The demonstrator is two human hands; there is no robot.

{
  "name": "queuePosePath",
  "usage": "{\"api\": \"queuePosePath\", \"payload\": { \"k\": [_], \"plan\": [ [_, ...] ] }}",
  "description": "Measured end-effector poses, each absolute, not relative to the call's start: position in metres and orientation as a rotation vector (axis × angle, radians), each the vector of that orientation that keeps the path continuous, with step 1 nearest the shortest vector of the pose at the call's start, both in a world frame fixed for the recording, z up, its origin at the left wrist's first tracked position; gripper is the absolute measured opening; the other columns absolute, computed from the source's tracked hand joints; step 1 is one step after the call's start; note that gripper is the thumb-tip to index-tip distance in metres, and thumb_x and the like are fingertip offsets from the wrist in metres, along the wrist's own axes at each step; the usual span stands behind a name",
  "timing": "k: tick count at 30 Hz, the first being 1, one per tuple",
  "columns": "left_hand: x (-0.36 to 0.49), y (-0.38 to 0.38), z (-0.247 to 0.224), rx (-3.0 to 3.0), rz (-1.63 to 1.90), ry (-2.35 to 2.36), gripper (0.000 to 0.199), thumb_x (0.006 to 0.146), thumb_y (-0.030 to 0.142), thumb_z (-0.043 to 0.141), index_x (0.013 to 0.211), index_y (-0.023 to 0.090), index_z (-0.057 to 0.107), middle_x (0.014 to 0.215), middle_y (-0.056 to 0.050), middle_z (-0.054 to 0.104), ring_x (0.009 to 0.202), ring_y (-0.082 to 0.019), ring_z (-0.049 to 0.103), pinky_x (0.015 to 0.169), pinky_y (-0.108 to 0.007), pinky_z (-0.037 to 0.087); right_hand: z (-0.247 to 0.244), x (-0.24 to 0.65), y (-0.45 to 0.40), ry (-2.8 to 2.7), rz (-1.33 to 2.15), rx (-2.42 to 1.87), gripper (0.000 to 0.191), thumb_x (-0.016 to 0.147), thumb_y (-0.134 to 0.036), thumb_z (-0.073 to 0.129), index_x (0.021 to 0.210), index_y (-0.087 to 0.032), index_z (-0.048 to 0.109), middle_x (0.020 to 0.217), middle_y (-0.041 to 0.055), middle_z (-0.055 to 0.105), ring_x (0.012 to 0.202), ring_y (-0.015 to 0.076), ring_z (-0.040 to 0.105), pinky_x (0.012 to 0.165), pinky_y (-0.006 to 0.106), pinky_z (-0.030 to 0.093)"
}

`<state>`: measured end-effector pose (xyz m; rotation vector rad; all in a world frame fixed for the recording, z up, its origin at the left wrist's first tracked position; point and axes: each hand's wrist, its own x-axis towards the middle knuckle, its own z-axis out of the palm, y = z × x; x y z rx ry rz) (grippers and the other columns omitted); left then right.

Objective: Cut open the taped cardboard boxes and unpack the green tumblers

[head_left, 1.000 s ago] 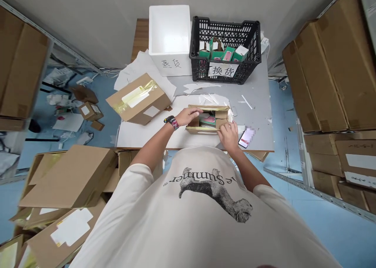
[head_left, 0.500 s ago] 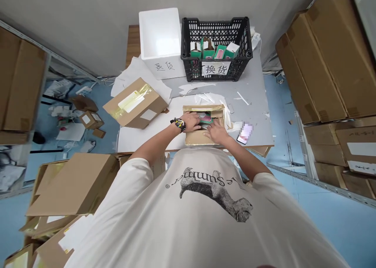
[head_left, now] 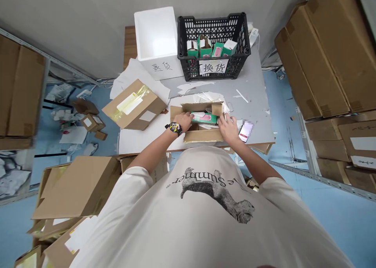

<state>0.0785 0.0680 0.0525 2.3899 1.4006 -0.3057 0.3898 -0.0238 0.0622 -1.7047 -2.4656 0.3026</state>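
An opened brown cardboard carton (head_left: 202, 135) lies on a white sheet on the table, its flaps spread. Inside lies a green-and-white product box (head_left: 204, 118). My left hand (head_left: 182, 121), with a dark patterned watch on its wrist, reaches in and grips that box's left end. My right hand (head_left: 228, 129) lies over the carton's right side, fingers apart, close to the box's right end. What lies beneath the green box is hidden.
A smartphone (head_left: 244, 132) lies right of the carton on the grey table (head_left: 252, 99). Behind stand a black plastic crate (head_left: 241, 33) holding several green boxes and a white foam box (head_left: 155, 60). A taped carton (head_left: 135, 105) sits left; cartons fill shelves (head_left: 326, 56) on the right.
The carton's flaps have spread wider, and the green box now shows more fully. My hands have moved from pressing on top of the carton, the left going inside and the right to its right side.
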Motion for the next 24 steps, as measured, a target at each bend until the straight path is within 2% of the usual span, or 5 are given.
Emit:
{"api": "queuePosePath", "payload": {
  "k": [4,8,13,18,24],
  "plan": [
    [0.128,0.070,0.053,2.266,-0.453,1.387,0.054,0.097,0.021,0.083,0.150,0.018,0.078,0.149,-0.025,0.076,0.143,-0.045,0.072,0.115,-0.054,0.060,0.056,0.371,-0.020,-2.688,0.311,-1.614,0.051,0.115,-0.010,0.042,0.148,-0.008,0.081,0.145,0.0275,0.080,0.155,0.0418,0.057,0.123,0.059,0.052],
    [0.157,0.069,0.058,2.139,-0.601,1.528,0.071,0.092,0.022,0.086,0.161,0.012,0.071,0.159,-0.031,0.070,0.147,-0.051,0.066,0.116,-0.067,0.057,0.062,0.368,-0.018,-2.609,0.190,-1.715,0.056,0.111,-0.006,0.045,0.158,0.001,0.074,0.165,0.0329,0.069,0.164,0.0434,0.051,0.129,0.062,0.047],
    [0.122,0.053,0.074,2.194,-0.510,1.683,0.056,0.107,0.028,0.072,0.161,0.016,0.070,0.157,-0.030,0.069,0.149,-0.051,0.060,0.122,-0.075,0.047,0.071,0.382,-0.025,-2.503,0.243,-1.813,0.058,0.111,-0.007,0.047,0.164,-0.004,0.072,0.180,0.0290,0.058,0.174,0.0444,0.042,0.139,0.067,0.037],
    [0.104,0.050,0.073,2.159,-0.612,1.679,0.055,0.100,0.023,0.081,0.155,0.015,0.074,0.164,-0.031,0.061,0.157,-0.053,0.051,0.113,-0.072,0.057,0.067,0.378,-0.030,-2.443,0.303,-1.791,0.062,0.110,-0.010,0.049,0.169,-0.009,0.070,0.185,0.0248,0.054,0.178,0.0430,0.037,0.144,0.069,0.029],
    [0.162,0.074,0.040,2.203,-0.544,1.565,0.059,0.096,0.014,0.079,0.154,0.008,0.072,0.152,-0.031,0.071,0.142,-0.046,0.064,0.114,-0.059,0.057,0.068,0.379,-0.020,-2.276,0.240,-1.942,0.064,0.114,-0.015,0.045,0.176,-0.007,0.061,0.181,0.0306,0.055,0.168,0.0478,0.045,0.132,0.073,0.039]
  ]
}}
